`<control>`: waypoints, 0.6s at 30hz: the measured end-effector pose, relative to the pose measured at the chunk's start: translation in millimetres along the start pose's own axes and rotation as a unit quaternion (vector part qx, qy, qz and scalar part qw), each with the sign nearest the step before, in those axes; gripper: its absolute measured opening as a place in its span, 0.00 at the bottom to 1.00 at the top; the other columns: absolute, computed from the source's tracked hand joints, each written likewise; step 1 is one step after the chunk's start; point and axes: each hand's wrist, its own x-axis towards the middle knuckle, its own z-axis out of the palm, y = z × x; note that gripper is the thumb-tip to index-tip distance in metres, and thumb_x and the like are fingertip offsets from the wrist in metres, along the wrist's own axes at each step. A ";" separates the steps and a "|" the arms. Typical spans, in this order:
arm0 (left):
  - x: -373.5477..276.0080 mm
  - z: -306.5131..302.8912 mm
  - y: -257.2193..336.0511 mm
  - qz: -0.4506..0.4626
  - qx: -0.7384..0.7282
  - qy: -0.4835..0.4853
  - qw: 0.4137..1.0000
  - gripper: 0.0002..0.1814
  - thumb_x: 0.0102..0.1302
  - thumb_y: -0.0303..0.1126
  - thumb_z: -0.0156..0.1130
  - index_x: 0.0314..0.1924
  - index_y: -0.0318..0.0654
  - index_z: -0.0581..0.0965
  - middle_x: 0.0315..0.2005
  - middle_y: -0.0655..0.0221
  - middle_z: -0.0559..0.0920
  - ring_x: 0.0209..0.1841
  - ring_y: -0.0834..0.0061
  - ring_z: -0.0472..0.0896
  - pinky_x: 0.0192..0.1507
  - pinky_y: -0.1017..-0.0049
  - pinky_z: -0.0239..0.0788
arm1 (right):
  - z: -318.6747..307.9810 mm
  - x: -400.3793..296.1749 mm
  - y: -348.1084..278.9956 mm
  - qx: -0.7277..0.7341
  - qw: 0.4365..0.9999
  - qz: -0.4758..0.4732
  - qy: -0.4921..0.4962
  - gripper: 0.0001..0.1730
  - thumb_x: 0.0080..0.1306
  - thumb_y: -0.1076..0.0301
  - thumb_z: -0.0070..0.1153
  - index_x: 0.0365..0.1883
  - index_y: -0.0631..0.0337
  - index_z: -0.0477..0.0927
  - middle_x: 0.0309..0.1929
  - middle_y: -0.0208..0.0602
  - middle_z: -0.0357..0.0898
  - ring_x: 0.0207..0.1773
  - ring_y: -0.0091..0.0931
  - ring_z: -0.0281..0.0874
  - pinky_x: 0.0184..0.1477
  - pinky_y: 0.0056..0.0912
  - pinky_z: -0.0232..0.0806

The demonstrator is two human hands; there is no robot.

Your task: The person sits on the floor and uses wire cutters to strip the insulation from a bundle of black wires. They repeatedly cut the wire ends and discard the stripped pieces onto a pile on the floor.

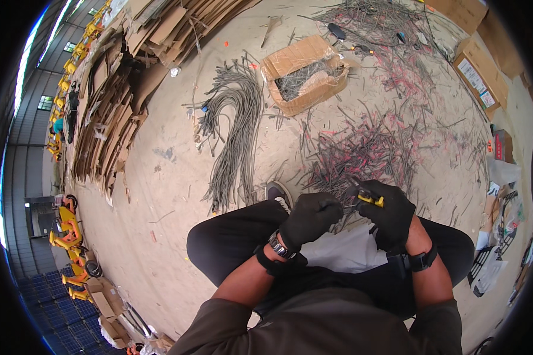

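Note:
My left hand point(313, 217), in a black glove, is closed with its fingertips on a thin piece of cable point(350, 206) that spans the small gap towards the other hand. Also gloved, my right hand point(388, 212) grips a hand tool with yellow-and-black handles point(371, 199); its jaws are partly hidden, so its exact kind is unclear. Just beyond both hands lies a heap of short dark cable offcuts point(364, 151) mixed with red strands. A pale plastic sheet point(342, 248) is spread between my legs, under my wrists.
Long grey cables point(237, 115) lie bundled on the floor ahead left. An open cardboard box point(302, 95) holds tangled wire. Flattened cardboard point(111, 115) is stacked at left, near yellow scooters point(66, 226). Another scrap pile point(382, 22) lies far ahead; a carton point(479, 80) stands right.

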 end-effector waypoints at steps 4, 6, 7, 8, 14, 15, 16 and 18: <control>-3.0 -10.0 6.9 -0.013 -0.021 0.019 1.000 0.07 0.65 0.28 0.62 0.36 0.31 0.84 0.28 0.68 0.85 0.30 0.82 0.81 0.35 0.78 0.73 | -10.7 4.1 12.6 0.033 0.999 -0.007 0.035 0.22 0.61 0.72 0.61 0.56 0.61 0.80 0.43 0.37 0.84 0.44 0.26 0.81 0.50 0.30 0.72; -2.7 -12.3 7.5 -0.002 -0.018 0.034 0.999 0.07 0.65 0.27 0.62 0.36 0.31 0.84 0.28 0.68 0.85 0.30 0.82 0.81 0.35 0.78 0.73 | -14.5 5.4 10.6 0.031 0.999 0.000 0.038 0.22 0.61 0.72 0.60 0.55 0.61 0.81 0.42 0.35 0.84 0.42 0.23 0.79 0.49 0.29 0.71; -2.1 -12.8 10.1 -0.002 -0.022 0.041 0.999 0.07 0.64 0.27 0.62 0.36 0.31 0.84 0.28 0.68 0.85 0.30 0.83 0.81 0.35 0.79 0.72 | -15.7 4.8 7.8 0.029 0.999 0.007 0.037 0.21 0.62 0.71 0.60 0.55 0.61 0.81 0.40 0.34 0.83 0.41 0.22 0.78 0.48 0.28 0.71; -1.6 -13.3 12.5 -0.002 -0.026 0.048 0.998 0.06 0.64 0.27 0.62 0.36 0.31 0.84 0.28 0.68 0.85 0.30 0.83 0.80 0.35 0.79 0.72 | -16.5 4.4 5.9 0.028 0.999 0.015 0.037 0.20 0.62 0.71 0.60 0.55 0.60 0.81 0.39 0.33 0.83 0.40 0.21 0.77 0.47 0.28 0.71; -3.0 -19.6 13.3 -0.001 -0.094 0.095 0.991 0.05 0.64 0.26 0.63 0.36 0.32 0.84 0.28 0.70 0.85 0.30 0.84 0.79 0.33 0.80 0.71 | -13.5 6.9 8.9 0.004 0.999 0.037 0.039 0.17 0.64 0.68 0.60 0.52 0.59 0.82 0.35 0.32 0.81 0.37 0.20 0.75 0.44 0.28 0.70; -4.0 -20.9 10.8 0.006 -0.100 0.101 0.990 0.05 0.64 0.26 0.63 0.36 0.32 0.84 0.28 0.70 0.85 0.29 0.84 0.79 0.33 0.80 0.71 | -11.8 9.4 10.6 0.002 0.999 0.032 0.039 0.17 0.64 0.68 0.61 0.51 0.60 0.83 0.34 0.30 0.81 0.37 0.19 0.75 0.42 0.27 0.70; -5.0 -20.6 9.8 0.003 -0.101 0.107 0.989 0.05 0.64 0.26 0.63 0.36 0.32 0.84 0.28 0.70 0.85 0.29 0.84 0.79 0.33 0.80 0.71 | -10.8 9.9 13.3 -0.001 0.999 0.027 0.039 0.16 0.65 0.67 0.61 0.51 0.60 0.83 0.34 0.29 0.81 0.36 0.18 0.76 0.41 0.25 0.69; -5.1 -19.1 8.6 -0.001 -0.099 0.123 0.987 0.04 0.64 0.25 0.64 0.36 0.32 0.84 0.27 0.70 0.84 0.29 0.83 0.79 0.32 0.79 0.70 | -9.2 9.1 18.4 -0.003 0.999 0.022 0.033 0.16 0.65 0.67 0.63 0.51 0.62 0.82 0.33 0.27 0.80 0.35 0.18 0.76 0.39 0.24 0.69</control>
